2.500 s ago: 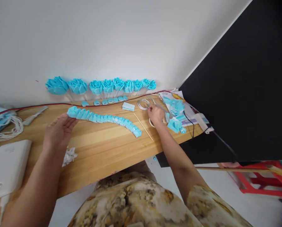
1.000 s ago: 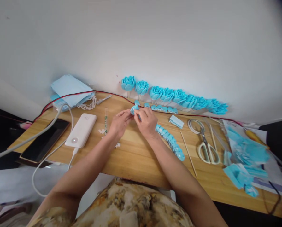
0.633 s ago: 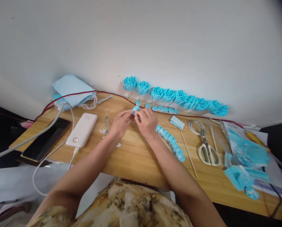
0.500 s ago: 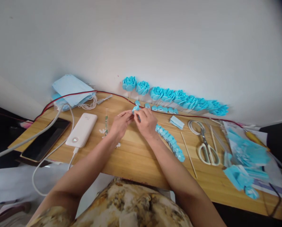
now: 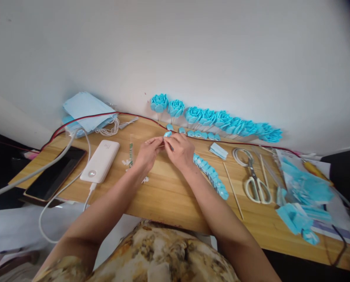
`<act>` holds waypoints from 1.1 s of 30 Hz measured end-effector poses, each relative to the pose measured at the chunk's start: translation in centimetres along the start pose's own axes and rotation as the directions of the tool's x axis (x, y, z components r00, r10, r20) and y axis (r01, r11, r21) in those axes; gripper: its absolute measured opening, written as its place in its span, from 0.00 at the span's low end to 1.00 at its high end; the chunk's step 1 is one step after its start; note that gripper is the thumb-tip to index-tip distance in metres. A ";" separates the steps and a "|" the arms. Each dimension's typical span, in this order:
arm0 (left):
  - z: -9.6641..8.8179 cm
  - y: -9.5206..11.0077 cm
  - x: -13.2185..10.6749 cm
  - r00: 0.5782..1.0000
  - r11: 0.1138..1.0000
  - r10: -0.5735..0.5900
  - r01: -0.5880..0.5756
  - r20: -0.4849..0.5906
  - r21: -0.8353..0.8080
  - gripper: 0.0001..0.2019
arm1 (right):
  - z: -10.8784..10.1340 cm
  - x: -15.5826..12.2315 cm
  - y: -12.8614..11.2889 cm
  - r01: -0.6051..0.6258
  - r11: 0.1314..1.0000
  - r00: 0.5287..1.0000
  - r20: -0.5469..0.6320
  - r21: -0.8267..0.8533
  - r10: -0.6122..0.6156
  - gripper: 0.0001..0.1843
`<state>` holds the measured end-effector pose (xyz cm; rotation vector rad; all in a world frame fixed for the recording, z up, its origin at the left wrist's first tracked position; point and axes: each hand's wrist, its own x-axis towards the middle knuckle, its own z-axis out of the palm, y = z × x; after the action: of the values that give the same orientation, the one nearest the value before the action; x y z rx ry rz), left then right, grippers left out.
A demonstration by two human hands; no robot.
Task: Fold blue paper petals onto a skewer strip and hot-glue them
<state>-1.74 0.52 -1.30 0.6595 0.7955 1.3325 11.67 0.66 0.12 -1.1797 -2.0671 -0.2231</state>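
Between my fingertips is a small folded blue petal piece [image 5: 167,134], of the same fabric-like material as the flowers behind. My left hand [image 5: 150,151] pinches from the left, and my right hand [image 5: 181,150] pinches from the right, its fingers curled. The two hands meet over the middle of the table, and their fingers partly hide the piece. Just beyond them lies a row of small blue folded pieces [image 5: 197,134]. A curved line of overlapping blue petals [image 5: 211,175] lies right of my right wrist.
Blue flowers [image 5: 207,117] on sticks line the wall. Scissors [image 5: 256,184], a wooden stick [image 5: 233,190] and blue scraps [image 5: 295,219] lie on the right. To the left are a white power bank [image 5: 101,160], a phone [image 5: 55,172] and stacked face masks [image 5: 88,109]. A red-black cable [image 5: 83,118] crosses the back.
My fingers have closed in on the blue piece, and less of it shows above them now. The view has shifted slightly; the things on the table stay put.
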 end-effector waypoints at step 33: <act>0.3 0.9 -0.3 0.992 0.930 0.126 -0.125 0.017 0.346 0.10 | -3.4 2.6 3.0 -0.354 0.829 0.897 0.408 0.433 0.170 0.02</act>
<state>-2.03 0.36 -0.38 1.0000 1.0190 1.3204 15.01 2.49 3.71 -1.2155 -2.0390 0.6759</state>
